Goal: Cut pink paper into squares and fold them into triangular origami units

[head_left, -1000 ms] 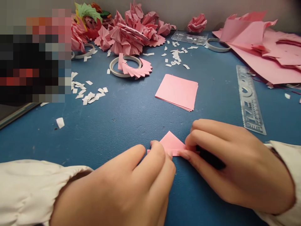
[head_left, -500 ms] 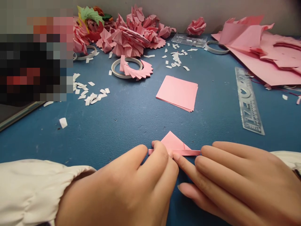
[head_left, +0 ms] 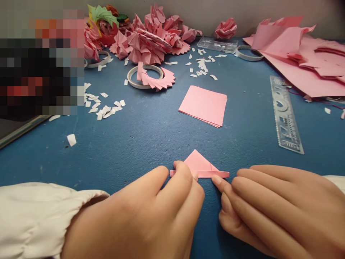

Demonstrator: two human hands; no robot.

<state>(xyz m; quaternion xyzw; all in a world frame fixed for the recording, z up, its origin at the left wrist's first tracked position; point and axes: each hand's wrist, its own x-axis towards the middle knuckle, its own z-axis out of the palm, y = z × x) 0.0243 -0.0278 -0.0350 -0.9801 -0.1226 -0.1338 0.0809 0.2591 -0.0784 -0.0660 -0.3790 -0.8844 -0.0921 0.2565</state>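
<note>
L hand [head_left: 145, 208], R hand [head_left: 283, 205], both touching paper [head_left: 198, 162] (pink, folded)

Clear ruler [head_left: 290, 117]: heart-shaped cutout; small markings too fine to read.
Words or numbers: none readable from here.

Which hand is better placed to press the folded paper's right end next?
Probably the right hand: its fingertip touches the paper near that end; the left hand holds the other side.
</note>
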